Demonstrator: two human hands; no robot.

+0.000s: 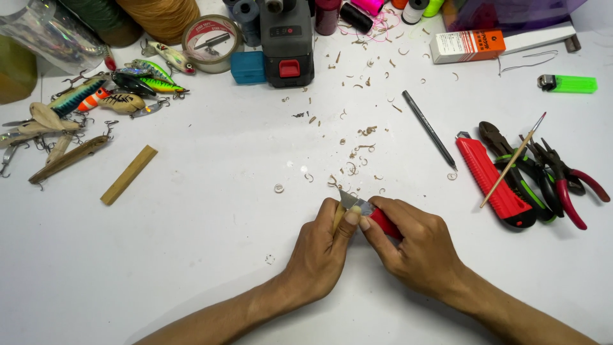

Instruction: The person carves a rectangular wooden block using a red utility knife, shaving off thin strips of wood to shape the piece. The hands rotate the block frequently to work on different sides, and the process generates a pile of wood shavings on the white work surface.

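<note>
Between left fingers [341, 220], wood piece [338, 217], knife [373, 215] touching

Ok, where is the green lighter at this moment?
In the head view, the green lighter lies on the white table at the far right, beyond the pliers and right of the orange-and-white box.

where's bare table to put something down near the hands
Bare white table lies between the flat wooden strip and the left hand, and along the near left edge. It is crowded around the painted fishing lures, the wood shavings, and the red utility knife beside the pliers.
</note>
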